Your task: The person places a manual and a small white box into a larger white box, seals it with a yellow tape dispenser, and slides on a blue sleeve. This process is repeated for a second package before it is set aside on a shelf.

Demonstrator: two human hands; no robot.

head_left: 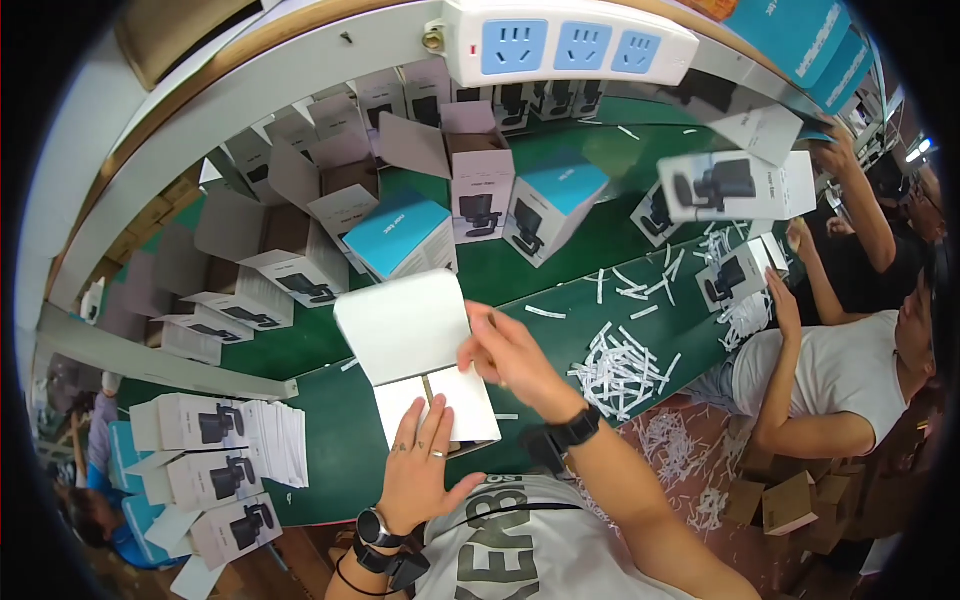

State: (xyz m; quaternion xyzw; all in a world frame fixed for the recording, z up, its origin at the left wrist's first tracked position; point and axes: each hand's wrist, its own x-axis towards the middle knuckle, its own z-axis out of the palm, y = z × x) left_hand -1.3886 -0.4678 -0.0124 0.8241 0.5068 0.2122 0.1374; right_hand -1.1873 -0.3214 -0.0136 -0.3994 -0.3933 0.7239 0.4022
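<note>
In front of me on the green table stands a white box (458, 408) with its lid flap (405, 322) raised away from me. Two inner flaps meet at a narrow dark seam. My left hand (425, 460) lies flat over these flaps, fingers stretched out. At the right side of the box, where the lid hinges, my right hand (505, 355) has its fingers curled in. Whatever may be between those fingertips is hidden.
Several printed boxes (480, 200) stand beyond, some open, some with blue tops (400, 235). Stacked boxes (215, 480) sit at left beside folded white sheets (275, 445). Paper strips (622, 375) lie in a pile at right. A power strip (570, 45) hangs overhead; co-workers handle boxes (735, 275).
</note>
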